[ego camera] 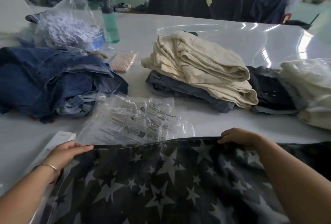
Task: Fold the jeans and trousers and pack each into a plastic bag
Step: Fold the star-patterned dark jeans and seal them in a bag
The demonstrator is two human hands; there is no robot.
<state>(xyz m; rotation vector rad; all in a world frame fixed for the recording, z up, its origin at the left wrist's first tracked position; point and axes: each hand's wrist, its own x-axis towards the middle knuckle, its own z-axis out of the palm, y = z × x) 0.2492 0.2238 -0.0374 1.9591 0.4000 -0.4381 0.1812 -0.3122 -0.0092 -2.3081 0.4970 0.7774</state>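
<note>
You are at a wide white table (206,26) that fills most of the view. Spread across its near edge, directly below you, lie the dark star-print jeans (161,184), grey with pale and black stars, their far hem pulled into a straight line. To the left sits a heap of dark blue denim (50,80), unfolded and rumpled. At centre, further back, is a stack of folded cream trousers (202,67) resting on folded grey-blue jeans (193,93). Just right of that stack lies a black garment (270,87), and at the right edge are cream garments in clear plastic (309,87).

Between you and the stacks, a flat clear plastic bag (132,121) with printed warnings lies on the table, touching the far hem of the star-print jeans. At back left, a bag of paper tags (69,26) stands beside a green water bottle (111,24).

Your left hand (66,152) pinches the hem's left corner, thumb on top. Your right hand (240,136) grips the hem's right corner with curled fingers. A thin bracelet (48,166) circles your left wrist.
</note>
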